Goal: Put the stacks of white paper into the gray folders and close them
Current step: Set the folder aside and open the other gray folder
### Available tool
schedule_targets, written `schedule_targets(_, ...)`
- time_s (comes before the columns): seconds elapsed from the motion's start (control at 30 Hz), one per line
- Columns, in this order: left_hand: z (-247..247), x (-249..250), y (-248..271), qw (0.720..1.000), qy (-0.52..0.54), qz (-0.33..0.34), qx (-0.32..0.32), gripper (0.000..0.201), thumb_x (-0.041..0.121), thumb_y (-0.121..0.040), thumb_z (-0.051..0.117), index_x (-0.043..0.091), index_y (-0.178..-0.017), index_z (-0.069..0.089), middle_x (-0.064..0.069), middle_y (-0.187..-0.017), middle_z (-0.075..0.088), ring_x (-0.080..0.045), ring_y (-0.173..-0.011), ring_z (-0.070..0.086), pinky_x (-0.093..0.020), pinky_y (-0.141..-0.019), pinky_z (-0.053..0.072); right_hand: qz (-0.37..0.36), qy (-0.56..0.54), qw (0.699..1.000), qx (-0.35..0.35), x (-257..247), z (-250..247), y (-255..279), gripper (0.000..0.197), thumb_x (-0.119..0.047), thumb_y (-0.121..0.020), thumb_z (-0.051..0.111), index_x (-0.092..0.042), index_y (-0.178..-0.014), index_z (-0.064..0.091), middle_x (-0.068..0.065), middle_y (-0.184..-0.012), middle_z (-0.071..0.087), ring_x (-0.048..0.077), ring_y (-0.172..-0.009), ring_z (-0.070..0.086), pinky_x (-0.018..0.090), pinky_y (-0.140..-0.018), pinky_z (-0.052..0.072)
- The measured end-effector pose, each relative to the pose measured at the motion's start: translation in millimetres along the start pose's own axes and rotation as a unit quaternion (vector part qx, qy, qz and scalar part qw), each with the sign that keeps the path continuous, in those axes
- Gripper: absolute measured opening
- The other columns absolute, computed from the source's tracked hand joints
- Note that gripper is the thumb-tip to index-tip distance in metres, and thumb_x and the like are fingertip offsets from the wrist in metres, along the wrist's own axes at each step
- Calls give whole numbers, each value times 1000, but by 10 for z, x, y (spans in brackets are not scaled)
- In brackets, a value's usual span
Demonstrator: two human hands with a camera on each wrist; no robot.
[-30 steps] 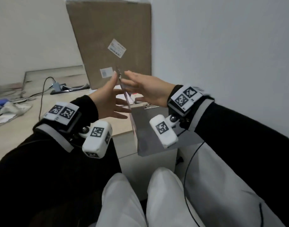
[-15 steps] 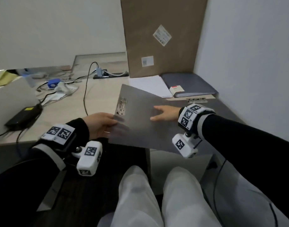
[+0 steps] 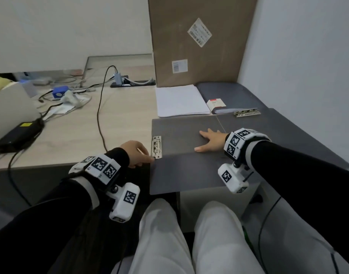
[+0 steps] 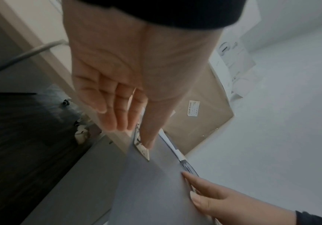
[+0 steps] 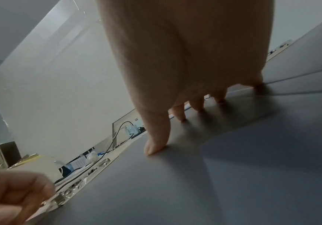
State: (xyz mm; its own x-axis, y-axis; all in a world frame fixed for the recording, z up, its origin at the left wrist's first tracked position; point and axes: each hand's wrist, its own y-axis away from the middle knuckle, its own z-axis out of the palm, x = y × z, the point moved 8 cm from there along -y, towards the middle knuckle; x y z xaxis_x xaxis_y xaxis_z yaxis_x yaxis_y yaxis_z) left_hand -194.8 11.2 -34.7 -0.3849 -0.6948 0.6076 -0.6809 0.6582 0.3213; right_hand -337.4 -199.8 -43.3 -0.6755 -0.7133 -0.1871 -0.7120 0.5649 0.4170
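A gray folder (image 3: 185,175) lies flat on the desk's near right corner, and its near part juts out over my lap. A metal clip (image 3: 156,146) runs along its left edge. My left hand (image 3: 148,158) pinches that edge at the clip's near end, thumb on top (image 4: 148,144). My right hand (image 3: 205,141) presses flat on the folder (image 5: 195,182) with fingers spread. A stack of white paper (image 3: 179,99) lies just behind the folder. Right of the stack sits a second gray folder (image 3: 235,91), filled with paper.
A tall cardboard box (image 3: 197,40) leans on the wall behind the paper. A small red and white box (image 3: 216,102) rests on the second folder, and another clip (image 3: 246,112) lies on a gray sheet at right. A cable (image 3: 99,115) and a black adapter (image 3: 17,135) lie at left.
A second ago both hands held the folder upright in the air. It has since swung down flat onto the desk, and my right hand now presses on it.
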Motion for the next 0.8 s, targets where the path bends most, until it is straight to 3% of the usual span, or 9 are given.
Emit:
schedule_targets(0.07,-107,107,-37,998,22,40,31,40,22,-77,75,13,-114,61,-5,-99,65,-16,-81,59,-26,-75,50,-5,9,1000,4,-13,-22,10,87,-61,-85,51,-27,-153,7,7,-162,2,37,-148,4,43,-120,8)
schedule_targets(0.13,-133,210,-30,997,16,67,30,58,18,-77,75,13,-130,53,-8,-130,58,-18,-109,56,-28,-95,42,-11,17,1000,6,-15,-40,17,86,-61,-85,51,-27,-153,10,7,-161,6,35,-148,9,42,-119,11)
schedule_targets(0.23,-78,332,-25,994,-63,87,21,70,17,-80,71,17,-143,39,-4,-149,41,-18,-138,37,-24,-110,28,-16,14,1000,3,3,-10,8,86,-61,-85,50,-28,-153,8,7,-162,5,38,-148,5,45,-119,9)
schedule_targets(0.37,24,386,-63,981,-168,94,-29,73,23,-85,65,25,-148,28,-2,-145,45,-20,-132,43,-21,-103,31,-17,-3,1000,-1,16,37,8,94,-67,-81,51,-29,-153,4,5,-162,-2,37,-148,-3,47,-119,5)
schedule_targets(0.53,8,398,-102,971,-205,99,-66,68,19,-85,65,23,-146,33,1,-146,42,-19,-134,41,-18,-99,29,-17,-6,1000,3,15,51,-37,103,-69,-74,58,-30,-153,4,5,-162,-3,36,-148,-5,48,-119,4)
schedule_targets(0.8,-7,408,-239,968,-224,114,-8,65,22,-76,75,8,-134,49,-8,-137,48,-22,-127,47,-27,-103,36,-16,-5,1000,3,20,55,-44,104,-69,-73,59,-30,-152,4,5,-162,-3,35,-148,-5,49,-119,5)
